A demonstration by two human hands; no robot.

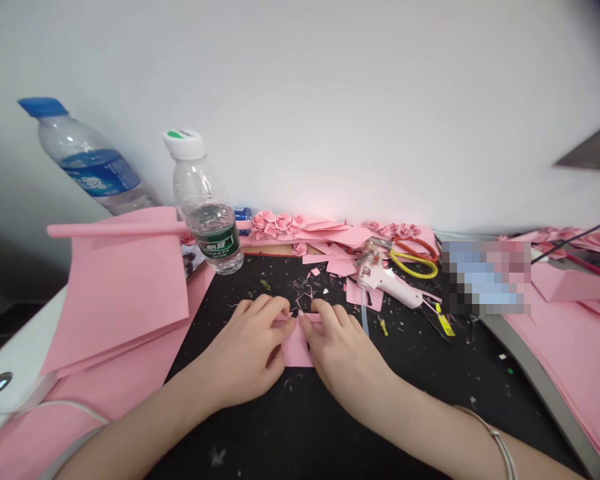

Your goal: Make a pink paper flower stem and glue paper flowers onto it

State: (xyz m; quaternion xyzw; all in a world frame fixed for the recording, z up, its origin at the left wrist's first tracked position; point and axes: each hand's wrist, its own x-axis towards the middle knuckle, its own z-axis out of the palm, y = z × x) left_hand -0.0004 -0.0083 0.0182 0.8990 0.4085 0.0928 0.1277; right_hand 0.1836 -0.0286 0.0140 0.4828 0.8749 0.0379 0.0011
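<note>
A small piece of pink paper [298, 348] lies on the black mat, its far edge folded or rolled up between my two hands. My left hand [258, 343] pinches the left part of that edge, with its fingers curled. On the other side, my right hand [337, 347] pinches the right part, thumb and fingers close together. Both sets of fingertips nearly meet at the middle of the far edge. The paper's outer ends are hidden under my hands.
A hot glue gun [390, 280] and yellow-handled scissors [414, 264] lie right of my hands. Two bottles [215, 230] stand at the back left. Folded pink flowers [280, 224] line the wall. Pink sheets [125, 293] lie left, more lie right beside a blurred-out patch.
</note>
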